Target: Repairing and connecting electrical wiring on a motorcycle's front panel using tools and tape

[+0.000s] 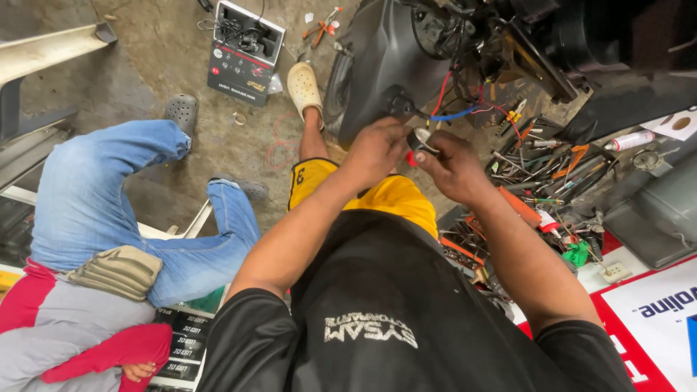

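now | tray (pixel 508 190): jumbled tools | both hands, left (pixel 374 149) and right (pixel 454 165), grip tape roll (pixel 420 139), black, beside red and blue wires (pixel 451 110)

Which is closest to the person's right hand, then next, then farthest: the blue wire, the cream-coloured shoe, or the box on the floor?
Measured from the right hand in the head view:
1. Blue wire, just above the hand, by the dark vehicle body.
2. Cream-coloured shoe, up and to the left, on the person's own foot.
3. Box, farther left on the concrete floor, near the top edge.
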